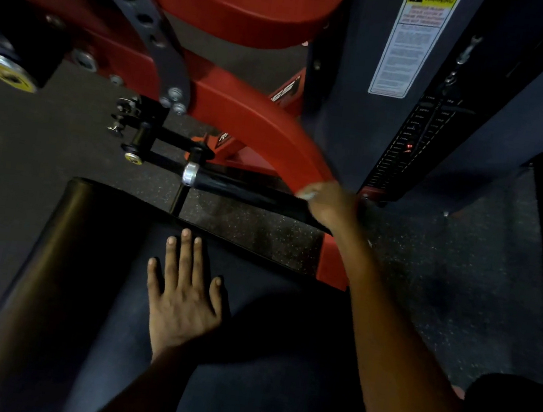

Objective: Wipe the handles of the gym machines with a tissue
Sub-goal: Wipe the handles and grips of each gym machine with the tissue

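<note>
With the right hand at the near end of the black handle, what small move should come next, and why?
Probably slide the right hand, which grips the tissue round the black handle, toward the silver collar: that stretch looks uncovered. The left hand rests flat on the pad.

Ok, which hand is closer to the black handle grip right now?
Right. The right hand is wrapped around the near end of the black handle grip; the left hand lies flat on the black seat pad, clear of it.

Red frame (273,130) crowding black handle (247,192)
</note>
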Available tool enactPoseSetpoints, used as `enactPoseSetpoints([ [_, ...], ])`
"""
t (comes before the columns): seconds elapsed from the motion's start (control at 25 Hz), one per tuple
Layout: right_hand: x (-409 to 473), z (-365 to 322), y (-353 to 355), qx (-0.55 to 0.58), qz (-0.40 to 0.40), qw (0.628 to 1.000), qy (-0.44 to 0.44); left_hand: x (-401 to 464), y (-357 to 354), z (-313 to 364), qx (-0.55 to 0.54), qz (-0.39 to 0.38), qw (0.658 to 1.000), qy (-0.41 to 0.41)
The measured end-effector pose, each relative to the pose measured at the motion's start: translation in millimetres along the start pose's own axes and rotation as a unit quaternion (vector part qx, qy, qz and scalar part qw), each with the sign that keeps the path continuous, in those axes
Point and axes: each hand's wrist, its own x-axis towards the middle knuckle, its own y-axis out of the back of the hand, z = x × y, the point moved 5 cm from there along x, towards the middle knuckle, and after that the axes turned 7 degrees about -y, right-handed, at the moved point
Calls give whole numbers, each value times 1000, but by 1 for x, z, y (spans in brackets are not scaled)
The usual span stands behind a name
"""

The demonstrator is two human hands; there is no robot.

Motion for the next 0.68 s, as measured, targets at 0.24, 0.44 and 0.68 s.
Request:
enactPoseSetpoints([
  [0.24, -13, -61, -36, -24, -9, 967, 253, 1, 3, 0, 14, -5, 1000, 7],
  [0.44, -24, 31, -15, 18, 166, 967, 192, 4, 5, 4, 20, 5, 1000, 3],
  [0.68, -12, -110, -72, -47, 19, 934, 353, 4, 6, 2, 20, -10, 1000, 10],
])
